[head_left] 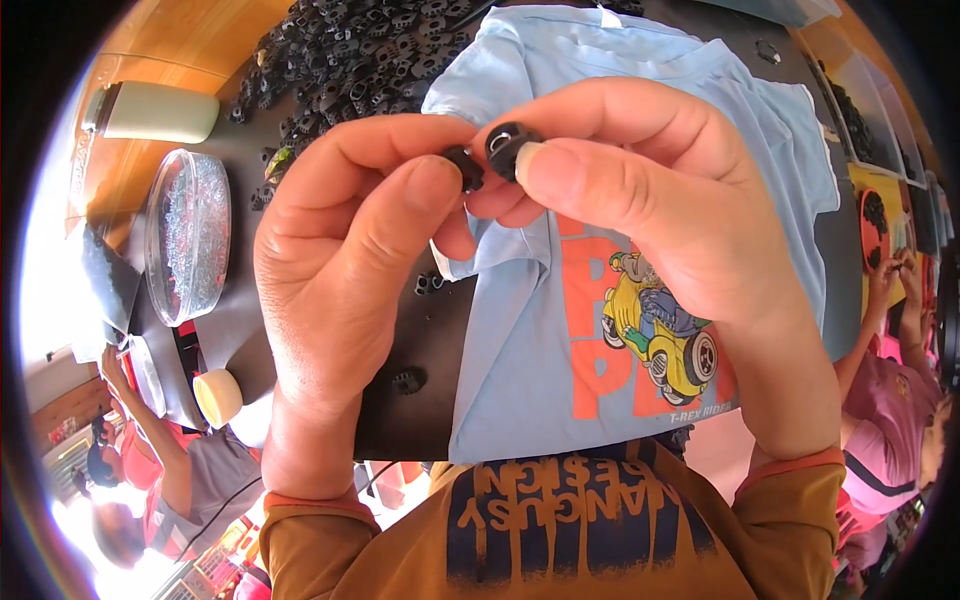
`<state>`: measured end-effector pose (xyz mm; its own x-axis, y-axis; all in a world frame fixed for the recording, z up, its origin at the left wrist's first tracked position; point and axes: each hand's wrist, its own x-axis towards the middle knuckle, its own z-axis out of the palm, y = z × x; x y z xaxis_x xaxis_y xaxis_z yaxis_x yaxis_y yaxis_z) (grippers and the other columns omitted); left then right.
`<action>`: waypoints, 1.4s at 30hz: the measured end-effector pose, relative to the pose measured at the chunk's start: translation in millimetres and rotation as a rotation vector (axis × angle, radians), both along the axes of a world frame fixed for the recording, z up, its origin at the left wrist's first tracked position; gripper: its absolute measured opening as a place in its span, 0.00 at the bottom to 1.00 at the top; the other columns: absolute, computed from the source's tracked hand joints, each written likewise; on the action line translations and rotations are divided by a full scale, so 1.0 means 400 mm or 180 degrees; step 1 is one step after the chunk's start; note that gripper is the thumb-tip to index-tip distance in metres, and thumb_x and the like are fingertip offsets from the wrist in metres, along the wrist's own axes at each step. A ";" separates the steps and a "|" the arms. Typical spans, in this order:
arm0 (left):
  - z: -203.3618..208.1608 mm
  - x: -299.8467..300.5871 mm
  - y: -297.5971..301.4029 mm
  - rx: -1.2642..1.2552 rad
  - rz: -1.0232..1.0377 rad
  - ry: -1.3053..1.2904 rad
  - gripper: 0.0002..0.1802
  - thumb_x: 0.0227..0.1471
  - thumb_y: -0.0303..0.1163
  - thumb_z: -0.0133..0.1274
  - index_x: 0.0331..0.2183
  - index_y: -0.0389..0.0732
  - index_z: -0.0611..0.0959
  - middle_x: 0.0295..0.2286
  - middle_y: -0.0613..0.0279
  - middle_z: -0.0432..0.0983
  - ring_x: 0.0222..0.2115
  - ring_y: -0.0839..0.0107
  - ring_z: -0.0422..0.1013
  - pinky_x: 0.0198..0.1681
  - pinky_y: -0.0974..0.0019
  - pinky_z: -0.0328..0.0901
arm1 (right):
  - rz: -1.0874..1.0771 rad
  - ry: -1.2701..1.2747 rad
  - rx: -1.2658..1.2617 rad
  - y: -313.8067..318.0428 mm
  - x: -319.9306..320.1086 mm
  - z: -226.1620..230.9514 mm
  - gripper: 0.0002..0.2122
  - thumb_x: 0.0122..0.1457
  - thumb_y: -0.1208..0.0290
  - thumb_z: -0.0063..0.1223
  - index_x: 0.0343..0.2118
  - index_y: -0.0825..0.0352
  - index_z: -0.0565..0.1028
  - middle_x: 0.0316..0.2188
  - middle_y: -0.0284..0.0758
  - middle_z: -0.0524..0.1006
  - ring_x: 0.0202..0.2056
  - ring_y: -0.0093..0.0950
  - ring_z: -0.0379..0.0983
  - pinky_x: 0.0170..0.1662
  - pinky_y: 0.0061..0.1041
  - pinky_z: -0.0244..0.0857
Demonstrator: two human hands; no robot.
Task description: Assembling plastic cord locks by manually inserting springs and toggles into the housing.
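A light blue T-shirt (510,330) covers much of a dark tabletop (440,400), reaching from its far edge to its near edge and taking up most of the room beneath the hands. A heap of black parts (350,70) crowds the far left corner, next to a pale green jar (165,111). Along the left edge stand a clear round tub (157,240) of tiny clear bits and, nearer, a small cream-yellow roundish object (217,397). Two loose black parts lie left of the shirt, one (408,380) toward the near edge. Beyond the right edge, a co-worker in pink (890,420) reaches toward a red tray (870,235).

Over the middle of the tabletop, the left hand (345,225) pinches a small black piece (464,169) between thumb and fingers, its grip narrow. The right hand (655,185) grips a rounded black piece (507,150), thumb pressed on its side. The two pieces are held just beside each other above the shirt; whether they touch cannot be told.
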<state>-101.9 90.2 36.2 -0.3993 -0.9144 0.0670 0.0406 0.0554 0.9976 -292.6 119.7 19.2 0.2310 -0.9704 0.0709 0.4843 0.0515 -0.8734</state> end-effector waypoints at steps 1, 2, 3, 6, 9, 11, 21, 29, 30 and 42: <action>0.002 -0.003 0.001 -0.0026 0.0072 -0.0091 0.15 0.59 0.34 0.52 0.41 0.32 0.76 0.29 0.61 0.77 0.24 0.78 0.68 0.29 0.77 0.64 | 0.0042 -0.0104 0.0042 0.000 -0.001 0.002 0.11 0.57 0.73 0.56 0.41 0.73 0.78 0.35 0.39 0.80 0.37 0.27 0.78 0.44 0.25 0.72; 0.004 -0.004 0.001 0.0016 0.0097 -0.0097 0.15 0.58 0.34 0.52 0.42 0.32 0.76 0.29 0.61 0.77 0.23 0.78 0.68 0.28 0.77 0.63 | 0.0047 -0.0086 0.0065 0.002 -0.002 0.004 0.11 0.57 0.73 0.56 0.41 0.73 0.78 0.34 0.38 0.80 0.37 0.26 0.78 0.44 0.25 0.72; 0.007 -0.004 0.000 0.0036 0.0089 -0.0082 0.15 0.58 0.34 0.52 0.42 0.32 0.76 0.28 0.61 0.77 0.22 0.79 0.67 0.28 0.77 0.62 | 0.0040 -0.0037 0.0005 0.004 -0.002 0.006 0.11 0.57 0.73 0.56 0.41 0.72 0.78 0.34 0.38 0.80 0.37 0.25 0.78 0.43 0.24 0.72; 0.011 0.003 -0.007 0.0211 -0.0040 0.0011 0.14 0.58 0.33 0.52 0.42 0.32 0.75 0.27 0.62 0.76 0.20 0.79 0.65 0.26 0.77 0.60 | -0.0067 0.0191 0.0103 0.007 -0.003 0.012 0.10 0.57 0.74 0.56 0.40 0.72 0.78 0.33 0.36 0.80 0.36 0.23 0.78 0.43 0.21 0.72; 0.011 0.011 -0.010 0.0336 -0.0178 0.0265 0.13 0.59 0.31 0.51 0.42 0.32 0.75 0.27 0.62 0.75 0.19 0.79 0.64 0.26 0.77 0.59 | -0.0084 0.0345 0.0196 0.007 -0.005 0.013 0.09 0.57 0.75 0.57 0.40 0.71 0.79 0.33 0.35 0.80 0.35 0.21 0.77 0.41 0.19 0.71; 0.011 0.015 -0.011 0.0378 -0.0250 0.0363 0.13 0.59 0.31 0.50 0.42 0.32 0.75 0.27 0.62 0.75 0.19 0.79 0.64 0.26 0.76 0.60 | -0.0077 0.0418 0.0144 0.006 -0.004 0.010 0.09 0.57 0.75 0.57 0.40 0.71 0.79 0.33 0.35 0.80 0.34 0.20 0.76 0.40 0.18 0.71; 0.018 0.014 -0.008 0.0489 -0.0245 0.0181 0.12 0.59 0.30 0.48 0.42 0.32 0.75 0.26 0.64 0.75 0.19 0.80 0.63 0.26 0.78 0.59 | 0.0098 0.0782 -0.0189 0.009 -0.014 0.015 0.10 0.58 0.75 0.57 0.41 0.72 0.78 0.30 0.31 0.79 0.30 0.12 0.71 0.30 0.11 0.61; 0.009 0.011 -0.009 0.0260 -0.0201 -0.0029 0.11 0.58 0.29 0.51 0.41 0.32 0.76 0.24 0.66 0.73 0.20 0.81 0.63 0.25 0.79 0.58 | -0.0008 0.1436 -0.0522 0.006 -0.011 0.015 0.09 0.58 0.77 0.56 0.41 0.73 0.78 0.29 0.29 0.76 0.26 0.12 0.67 0.27 0.12 0.59; 0.007 0.009 -0.007 0.0102 -0.0201 -0.0116 0.11 0.58 0.29 0.51 0.41 0.32 0.76 0.24 0.66 0.73 0.20 0.82 0.63 0.25 0.79 0.58 | -0.0048 0.1642 -0.0633 0.008 -0.012 0.015 0.09 0.58 0.77 0.56 0.41 0.73 0.77 0.29 0.30 0.76 0.26 0.13 0.67 0.28 0.12 0.59; -0.018 0.009 0.000 -0.1305 -0.0257 -0.0665 0.09 0.58 0.24 0.49 0.40 0.31 0.76 0.30 0.63 0.71 0.22 0.82 0.65 0.27 0.80 0.59 | -0.0116 0.1937 -0.0467 0.018 -0.007 0.022 0.09 0.59 0.78 0.55 0.41 0.75 0.77 0.30 0.33 0.79 0.29 0.16 0.73 0.30 0.12 0.65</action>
